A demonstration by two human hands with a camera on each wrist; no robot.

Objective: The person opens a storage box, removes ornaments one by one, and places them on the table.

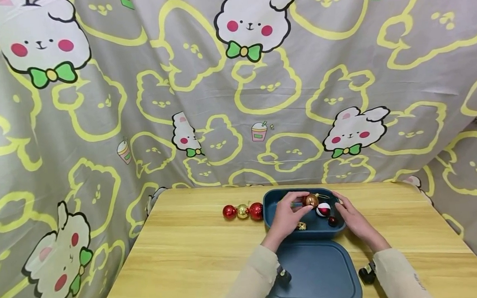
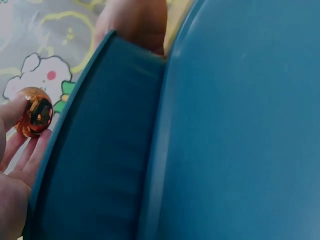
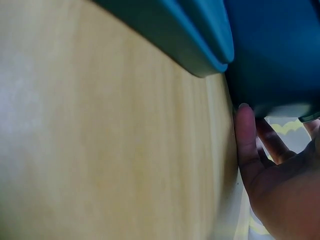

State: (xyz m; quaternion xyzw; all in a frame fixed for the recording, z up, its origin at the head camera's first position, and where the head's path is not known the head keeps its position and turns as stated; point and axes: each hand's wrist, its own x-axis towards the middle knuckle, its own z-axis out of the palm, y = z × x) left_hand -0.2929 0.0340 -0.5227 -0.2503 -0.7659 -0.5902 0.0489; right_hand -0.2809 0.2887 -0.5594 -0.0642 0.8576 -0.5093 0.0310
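Note:
My left hand [image 1: 285, 217] pinches a shiny copper-gold Christmas ball [image 2: 38, 116] between thumb and fingers, over the dark blue box [image 1: 307, 237]. A loop of gold string trails from the ball's cap in the head view. My right hand [image 1: 353, 217] rests against the right side of the box, its thumb [image 3: 245, 132] extended along the wall in the right wrist view. Inside the box lie a red, white and black ball [image 1: 323, 210], a small dark red ball [image 1: 332, 221] and a small gold ornament [image 1: 301, 226]. My left hand hides part of the interior.
A red ball [image 1: 229, 212], a gold ball [image 1: 242, 212] and another red ball [image 1: 256, 211] stand in a row on the wooden table [image 1: 188, 263], left of the box. The blue lid [image 1: 314, 275] lies in front of the box. A patterned curtain [image 1: 218, 95] hangs behind.

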